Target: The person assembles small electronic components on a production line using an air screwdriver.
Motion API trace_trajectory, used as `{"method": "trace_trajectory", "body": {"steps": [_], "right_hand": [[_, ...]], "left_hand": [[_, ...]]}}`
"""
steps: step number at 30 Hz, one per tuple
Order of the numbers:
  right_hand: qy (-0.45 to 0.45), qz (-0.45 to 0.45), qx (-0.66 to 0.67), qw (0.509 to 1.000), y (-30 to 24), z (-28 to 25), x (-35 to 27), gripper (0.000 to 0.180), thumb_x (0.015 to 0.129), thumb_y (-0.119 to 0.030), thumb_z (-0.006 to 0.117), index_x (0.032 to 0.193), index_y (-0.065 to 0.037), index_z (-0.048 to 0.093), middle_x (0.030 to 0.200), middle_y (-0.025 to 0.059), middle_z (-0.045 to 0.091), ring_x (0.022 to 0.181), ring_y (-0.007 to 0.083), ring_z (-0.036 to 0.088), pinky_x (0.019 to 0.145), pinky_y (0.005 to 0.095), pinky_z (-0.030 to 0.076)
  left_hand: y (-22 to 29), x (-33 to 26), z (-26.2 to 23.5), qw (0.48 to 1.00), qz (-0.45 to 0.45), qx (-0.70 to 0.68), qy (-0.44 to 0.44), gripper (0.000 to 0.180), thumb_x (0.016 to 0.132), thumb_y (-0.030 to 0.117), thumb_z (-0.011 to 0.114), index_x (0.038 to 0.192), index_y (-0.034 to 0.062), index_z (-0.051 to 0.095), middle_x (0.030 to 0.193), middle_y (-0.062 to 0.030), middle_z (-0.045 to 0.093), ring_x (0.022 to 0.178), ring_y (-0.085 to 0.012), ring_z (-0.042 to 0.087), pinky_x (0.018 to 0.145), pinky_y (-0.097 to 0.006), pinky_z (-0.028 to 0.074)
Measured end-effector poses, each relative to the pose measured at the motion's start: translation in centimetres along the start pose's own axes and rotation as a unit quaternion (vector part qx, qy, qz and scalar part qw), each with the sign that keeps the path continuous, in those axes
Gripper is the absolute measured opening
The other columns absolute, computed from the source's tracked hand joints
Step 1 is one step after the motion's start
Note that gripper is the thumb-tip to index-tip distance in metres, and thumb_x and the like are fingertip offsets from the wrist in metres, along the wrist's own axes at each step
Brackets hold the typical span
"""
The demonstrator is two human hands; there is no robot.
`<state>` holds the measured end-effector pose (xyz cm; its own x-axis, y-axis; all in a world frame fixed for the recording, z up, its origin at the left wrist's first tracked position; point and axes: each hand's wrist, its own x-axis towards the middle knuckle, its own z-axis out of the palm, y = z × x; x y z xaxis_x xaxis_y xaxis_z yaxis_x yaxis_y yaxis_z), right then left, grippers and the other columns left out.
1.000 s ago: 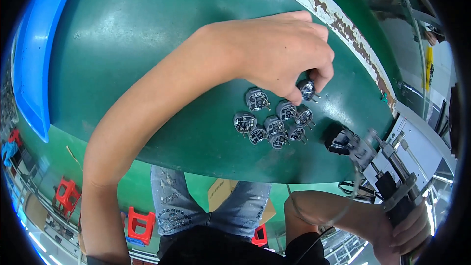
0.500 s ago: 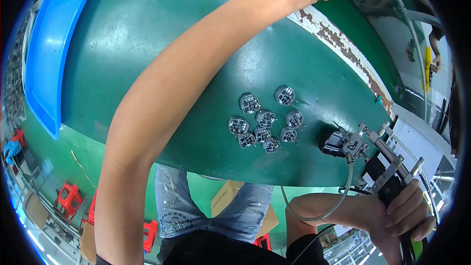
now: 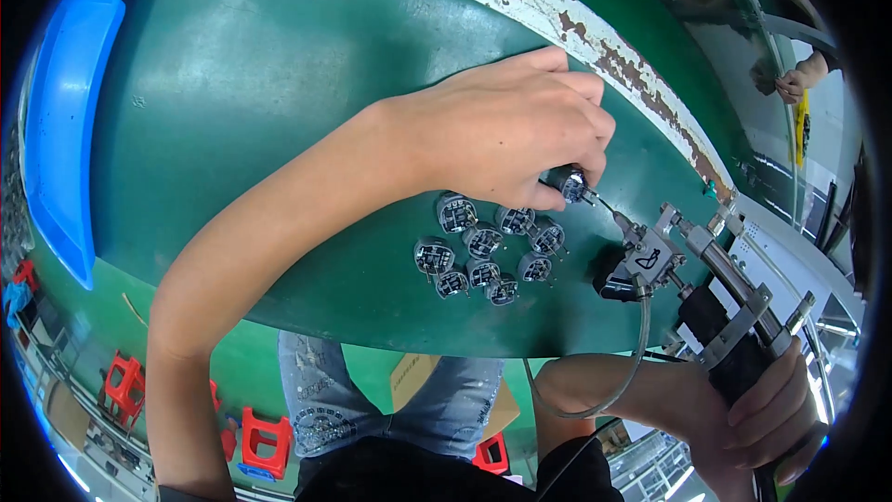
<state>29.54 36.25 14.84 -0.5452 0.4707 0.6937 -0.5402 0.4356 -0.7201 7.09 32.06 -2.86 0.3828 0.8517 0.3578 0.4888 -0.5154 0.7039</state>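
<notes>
My left hand is closed on a small round part, dark-sided with a circuit board and pins on its face, held at the table's right side. My right hand grips the handle of a metal dispensing gun with a clear hose. The gun's thin needle reaches toward the pins of the held part; whether they touch I cannot tell. Several similar round parts lie grouped below my left hand, boards facing up. Beneath the gun's head sits a black block-like piece, partly hidden.
A blue tray stands at the left edge of the green table. A chipped white border runs along the far side. Red stools and a cardboard box are below. At upper right shows another person's hand.
My left hand has come back from beyond the far border to the needle, and the round part now shows in its fingers. My right hand keeps hold of the gun, nearly unmoved.
</notes>
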Motion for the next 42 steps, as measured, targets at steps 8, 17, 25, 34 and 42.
{"method": "trace_trajectory", "body": {"steps": [8,17,25,34,42], "right_hand": [[-0.179,0.180,0.013,0.967,0.2,-1.2,1.3,0.056,0.096,-0.074,0.049,0.104,-0.019,0.058,0.074,-0.0008,0.061,0.056,0.0119,0.051,0.051,0.0308,0.044],[-0.122,0.111,0.015,0.986,1.3,-0.4,0.4,0.052,0.097,-0.072,0.051,0.106,-0.022,0.057,0.069,-0.0024,0.059,0.048,0.0120,0.046,0.047,0.0295,0.039],[-0.161,0.168,-0.036,0.972,0.8,-0.4,1.3,0.051,0.096,-0.070,0.054,0.107,-0.020,0.058,0.070,-0.0009,0.060,0.049,0.0119,0.048,0.047,0.0307,0.040],[-0.191,0.181,-0.030,0.964,0.4,-0.8,1.6,0.055,0.096,-0.069,0.054,0.107,-0.015,0.059,0.069,0.0016,0.060,0.052,0.0161,0.051,0.051,0.0364,0.044],[-0.237,0.264,0.001,0.935,1.1,-0.1,2.9,0.057,0.097,-0.069,0.049,0.104,-0.013,0.060,0.088,0.0078,0.065,0.066,0.0185,0.057,0.056,0.0387,0.046]], "left_hand": [[-0.1,0.0,-0.1,1.000,-0.005,-0.020,-0.006,0.027,0.075,0.022,0.086,0.099,0.0159,0.079,0.098,0.0062,0.064,0.102,-0.0160,0.055,0.096,-0.035,0.041],[0.2,0.0,-0.4,1.000,-0.016,-0.026,0.000,0.023,0.077,0.023,0.085,0.097,0.0130,0.080,0.092,0.0036,0.070,0.104,-0.0169,0.060,0.097,-0.035,0.042],[0.3,-0.1,-0.6,1.000,-0.015,-0.025,0.006,0.022,0.077,0.023,0.085,0.096,0.0126,0.080,0.090,0.0031,0.070,0.102,-0.0169,0.060,0.096,-0.034,0.042],[0.3,-0.3,-0.2,0.999,-0.014,-0.024,0.021,0.020,0.076,0.022,0.085,0.094,0.0133,0.080,0.087,0.0032,0.071,0.100,-0.0163,0.061,0.094,-0.034,0.043],[0.1,-0.3,-0.3,0.998,-0.037,-0.044,-0.011,0.024,0.074,0.021,0.086,0.096,0.0129,0.078,0.095,0.0052,0.065,0.103,-0.0160,0.056,0.097,-0.034,0.041]]}}
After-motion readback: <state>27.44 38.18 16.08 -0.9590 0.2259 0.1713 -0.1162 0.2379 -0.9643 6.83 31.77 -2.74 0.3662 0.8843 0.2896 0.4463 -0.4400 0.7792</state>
